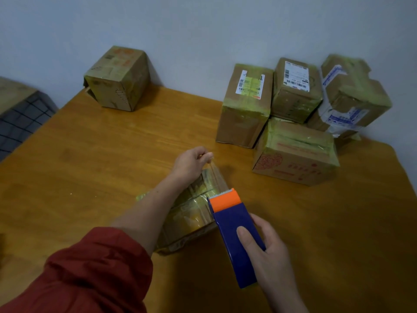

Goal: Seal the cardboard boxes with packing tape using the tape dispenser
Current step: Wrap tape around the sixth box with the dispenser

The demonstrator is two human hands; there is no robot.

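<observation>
Open room runs across the left and middle of the orange-brown wooden counter (101, 154). A cluster of tape-wrapped brown cardboard boxes (293, 154) blocks the far right; a lone taped cardboard box (117, 80) stands far left by the grey wall (203, 30).

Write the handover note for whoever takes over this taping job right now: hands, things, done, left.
Left hand: pinches the free end of the tape, pulled out over the box.
Right hand: grips the tape dispenser, blade end at the box's right edge.
Current box: on the table, under the left forearm, already carrying some tape.
Done, apparently: the group of taped boxes at far right.
Left: lay this strip down, press it, cut it at the blade. Check the lone box at the back left; its lower corner looks loose.
</observation>
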